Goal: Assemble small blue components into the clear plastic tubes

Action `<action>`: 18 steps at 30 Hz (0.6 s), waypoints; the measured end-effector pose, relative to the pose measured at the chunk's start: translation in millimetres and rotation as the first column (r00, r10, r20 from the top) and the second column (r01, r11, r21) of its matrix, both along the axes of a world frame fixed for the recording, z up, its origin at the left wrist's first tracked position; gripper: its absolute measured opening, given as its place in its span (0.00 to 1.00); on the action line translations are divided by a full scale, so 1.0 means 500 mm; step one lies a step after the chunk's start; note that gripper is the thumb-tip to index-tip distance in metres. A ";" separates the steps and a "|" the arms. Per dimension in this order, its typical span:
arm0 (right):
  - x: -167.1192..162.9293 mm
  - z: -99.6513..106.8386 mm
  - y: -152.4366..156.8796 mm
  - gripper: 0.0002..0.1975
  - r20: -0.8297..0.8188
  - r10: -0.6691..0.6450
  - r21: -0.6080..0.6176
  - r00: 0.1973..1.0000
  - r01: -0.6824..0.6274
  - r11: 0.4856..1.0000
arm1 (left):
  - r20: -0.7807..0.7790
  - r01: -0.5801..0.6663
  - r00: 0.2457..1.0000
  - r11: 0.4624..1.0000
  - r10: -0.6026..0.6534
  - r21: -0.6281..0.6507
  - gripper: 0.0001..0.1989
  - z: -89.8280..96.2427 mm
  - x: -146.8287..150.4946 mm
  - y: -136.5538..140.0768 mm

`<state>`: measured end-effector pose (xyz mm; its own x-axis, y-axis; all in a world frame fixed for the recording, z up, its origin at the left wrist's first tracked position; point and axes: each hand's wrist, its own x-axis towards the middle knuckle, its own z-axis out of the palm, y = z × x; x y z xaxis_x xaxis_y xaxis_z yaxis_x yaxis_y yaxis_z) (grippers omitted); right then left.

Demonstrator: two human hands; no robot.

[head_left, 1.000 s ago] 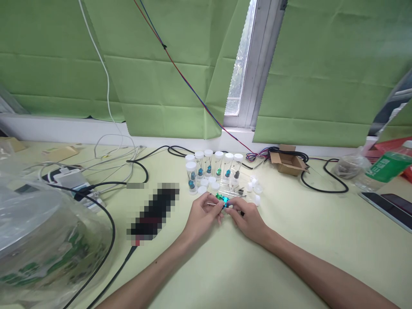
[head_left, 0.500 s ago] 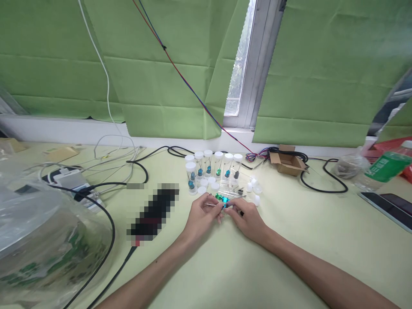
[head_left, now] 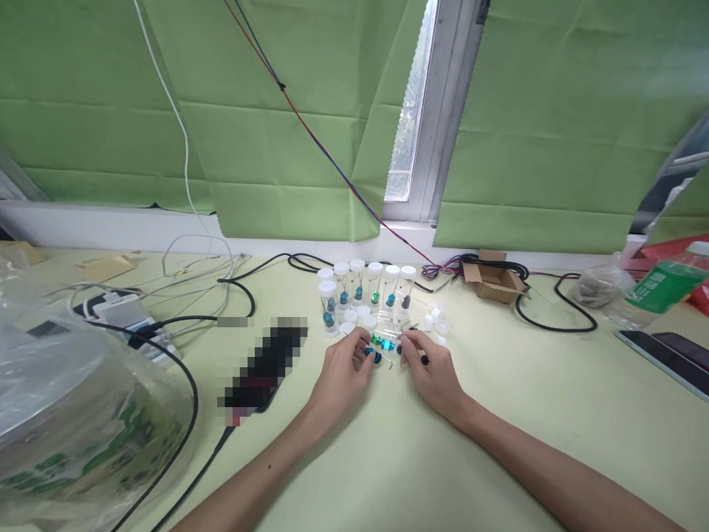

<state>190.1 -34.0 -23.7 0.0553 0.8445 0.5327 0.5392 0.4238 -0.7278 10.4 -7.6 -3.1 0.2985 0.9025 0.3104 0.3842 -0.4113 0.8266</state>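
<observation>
My left hand [head_left: 343, 373] is closed around a small blue-and-black cylindrical part [head_left: 374, 355], pinched between thumb and fingers. Just right of it shows a thin bent metal rod [head_left: 388, 362], like a small hex key; whether it is held is unclear. My right hand [head_left: 435, 369] has its fingertips closed at a small dark part [head_left: 399, 349], mostly hidden by them. Between the hands lie a green metal part [head_left: 376, 339] and a bright blue metal part [head_left: 388, 345]. Behind stand several clear tubes [head_left: 328, 307] with white lids, holding coloured parts and thin rods.
Loose white caps [head_left: 368, 322] lie before the tubes. A small open cardboard box [head_left: 495, 284] and black cables stand behind right, with a bottle [head_left: 668, 288] and phone [head_left: 665, 362] farther right. At left are a plastic bag [head_left: 83, 414] and a pixelated dark object [head_left: 263, 369].
My hands have moved apart. The blue-and-black part stays in my left hand, lower and further left, while my right hand has drawn away slightly to the right.
</observation>
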 end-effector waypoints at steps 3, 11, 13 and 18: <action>0.000 -0.001 0.000 0.12 0.014 0.004 -0.001 1.000 -0.004 1.000 | -0.039 0.032 0.999 0.999 -0.031 0.026 0.10 -0.002 -0.004 -0.003; 0.000 0.001 -0.002 0.14 0.033 0.005 0.002 0.999 -0.005 1.000 | -0.116 0.079 0.990 0.997 -0.076 0.025 0.30 -0.002 -0.010 -0.008; 0.000 0.001 -0.002 0.14 0.034 0.007 0.000 0.999 -0.007 1.000 | -0.116 0.101 0.988 0.995 -0.098 0.020 0.33 -0.001 -0.009 -0.010; 0.000 0.001 -0.002 0.14 0.027 -0.002 0.010 1.000 0.002 1.000 | -0.067 0.127 0.989 0.992 -0.129 -0.023 0.37 -0.003 -0.008 -0.011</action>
